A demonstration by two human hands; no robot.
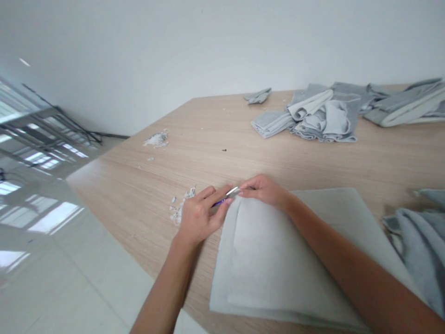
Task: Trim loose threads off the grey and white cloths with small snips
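A folded light-grey cloth [274, 255] lies flat on the wooden table in front of me. My right hand [267, 190] pinches its upper left corner between thumb and fingertips. Closed around a small pair of thread snips [232, 191] is my left hand [200, 214]. Silver blades and a bit of purple-blue handle show between its fingers, and the blade tips are right at the cloth corner. Whether the blades touch a thread there is too small to tell. White thread scraps [176, 214] lie beside and partly behind my left hand.
Another heap of scraps [157, 139] and a small black object [224, 150] lie farther back on the table [194, 157]. Crumpled grey cloths [323, 116] are piled along the wall, with more grey cloth [417, 236] at the right. The table's left edge drops to a tiled floor [79, 260].
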